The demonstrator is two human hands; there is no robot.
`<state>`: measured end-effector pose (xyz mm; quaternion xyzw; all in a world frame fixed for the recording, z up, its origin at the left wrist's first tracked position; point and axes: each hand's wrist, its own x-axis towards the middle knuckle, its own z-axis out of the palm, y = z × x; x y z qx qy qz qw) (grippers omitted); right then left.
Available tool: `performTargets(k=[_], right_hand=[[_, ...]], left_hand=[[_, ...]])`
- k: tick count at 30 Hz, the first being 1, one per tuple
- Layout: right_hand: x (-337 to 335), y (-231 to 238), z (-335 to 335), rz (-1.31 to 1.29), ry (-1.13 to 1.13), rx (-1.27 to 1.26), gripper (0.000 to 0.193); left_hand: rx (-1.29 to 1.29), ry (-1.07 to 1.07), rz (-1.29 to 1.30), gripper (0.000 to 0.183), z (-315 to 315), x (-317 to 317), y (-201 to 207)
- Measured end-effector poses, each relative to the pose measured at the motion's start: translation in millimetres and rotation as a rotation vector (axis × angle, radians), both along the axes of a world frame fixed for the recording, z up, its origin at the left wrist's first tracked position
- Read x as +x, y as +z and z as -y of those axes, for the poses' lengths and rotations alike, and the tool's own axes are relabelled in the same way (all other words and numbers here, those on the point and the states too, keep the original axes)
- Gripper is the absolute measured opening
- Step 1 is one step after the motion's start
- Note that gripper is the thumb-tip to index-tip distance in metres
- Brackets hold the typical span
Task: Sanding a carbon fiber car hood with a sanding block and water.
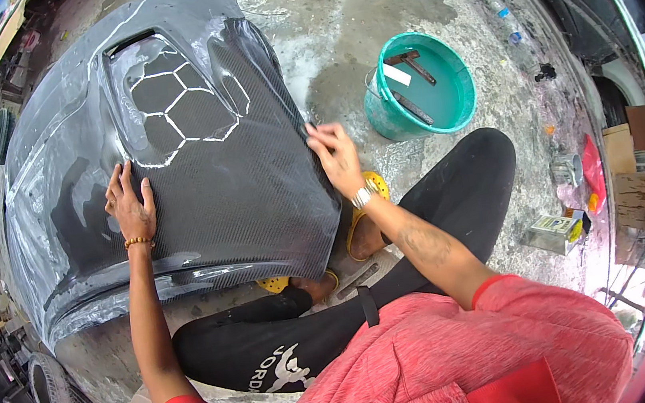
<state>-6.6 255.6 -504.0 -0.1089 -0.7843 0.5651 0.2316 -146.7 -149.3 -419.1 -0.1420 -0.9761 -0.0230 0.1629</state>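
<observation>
A dark carbon-fibre car hood (233, 192) lies in front of me, with a raised scoop and white hexagon outlines on its top. Pale grey smears cover much of its left side. My left hand (132, 207) rests on the hood just below the scoop, fingers spread and holding nothing. At the hood's right edge, my right hand (337, 159) is closed, thumb and fingers pinched together. A small dark bit shows at its fingertips against the edge, too small to name.
A green bucket (377, 118) of cloudy water stands right of the hood, with dark blocks and a white strip in it. Tires (52, 392) lie at the lower left. A metal can (552, 234) and a red bag (593, 172) are at the right, on the wet, stained concrete floor (452, 210).
</observation>
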Motion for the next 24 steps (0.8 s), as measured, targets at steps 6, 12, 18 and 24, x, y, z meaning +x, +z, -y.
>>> performTargets(k=[6,12,18,24], right_hand=[[-55.4,-0.2,-37.4,-0.097,-0.018,0.235,0.030],[12.6,-2.9,-0.5,-0.003,-0.012,0.100,0.032],[-59.0,-2.7,-38.7,-0.083,-0.040,0.248,0.028],[34.7,7.1,17.1,-0.002,-0.032,-0.015,0.034]], left_hand=[[0.047,-0.053,0.002,0.053,-26.2,-9.7,-10.9],[0.033,-0.023,-0.030,0.051,-9.7,6.7,-2.1],[0.047,-0.053,-0.010,0.052,-32.7,-12.1,-9.7],[0.024,-0.017,-0.005,0.054,-0.1,-4.3,-3.7]])
